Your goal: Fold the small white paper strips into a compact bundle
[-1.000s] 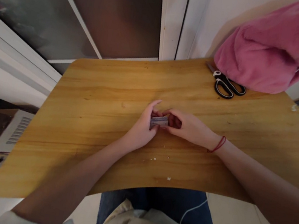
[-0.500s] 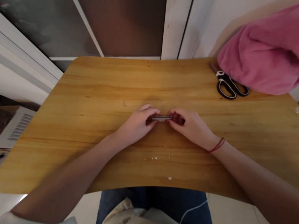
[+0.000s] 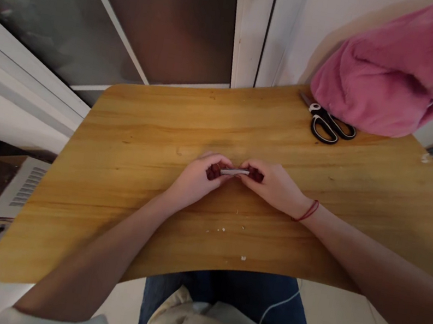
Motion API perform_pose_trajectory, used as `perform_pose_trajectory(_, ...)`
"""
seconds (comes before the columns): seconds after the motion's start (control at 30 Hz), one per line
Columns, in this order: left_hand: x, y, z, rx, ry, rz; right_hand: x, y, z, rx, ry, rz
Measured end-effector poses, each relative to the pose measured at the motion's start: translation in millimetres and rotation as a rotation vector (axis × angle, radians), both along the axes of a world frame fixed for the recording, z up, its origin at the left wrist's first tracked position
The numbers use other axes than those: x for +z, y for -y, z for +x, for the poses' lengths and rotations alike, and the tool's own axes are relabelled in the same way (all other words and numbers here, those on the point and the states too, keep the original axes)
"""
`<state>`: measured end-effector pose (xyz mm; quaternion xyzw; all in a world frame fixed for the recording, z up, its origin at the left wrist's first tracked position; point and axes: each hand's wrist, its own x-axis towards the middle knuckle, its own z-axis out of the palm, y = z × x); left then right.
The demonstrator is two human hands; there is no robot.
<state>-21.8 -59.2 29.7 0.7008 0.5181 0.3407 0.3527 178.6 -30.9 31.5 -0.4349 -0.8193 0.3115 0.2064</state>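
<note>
Between my two hands is a small, thin, flat piece [image 3: 235, 172] with a pale edge turned toward me; its exact kind does not show. My left hand [image 3: 200, 176] pinches its left end between thumb and fingers. At the other end, my right hand [image 3: 273, 183] grips it the same way, a red cord around that wrist. Both hands are held low over the middle of the wooden table [image 3: 156, 124]. The fingertips cover part of the piece.
Black-handled scissors [image 3: 325, 126] lie at the back right, beside a pink plush cloth [image 3: 383, 79]. Tiny white scraps [image 3: 223, 229] are scattered near the table's front edge. To the left, below the tabletop, is an open box [image 3: 16, 189]. A framed glass panel [image 3: 174, 17] stands behind.
The thin piece has tilted a little, so more of its pale edge faces me. My fingers have shifted slightly around it, and the hands stay in nearly the same place.
</note>
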Motion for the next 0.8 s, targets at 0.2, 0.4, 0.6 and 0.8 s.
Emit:
perform_pose_trajectory(0.2,11.0,4,-1,-0.165,0.383,-0.228,15,0,3,0.081,-0.312,-0.477)
perform_pose_trajectory(0.4,9.6,7,6,-0.148,0.562,-0.397,9,0,1,0.137,-0.573,-0.805)
perform_pose_trajectory(0.6,5.4,3,6,-0.051,0.726,-0.476,4,5,-3,0.072,-0.554,-0.635)
perform_pose_trajectory(0.8,-0.1,1,9,0.001,0.817,-0.535,1,8,-5,0.018,-0.473,-0.288)
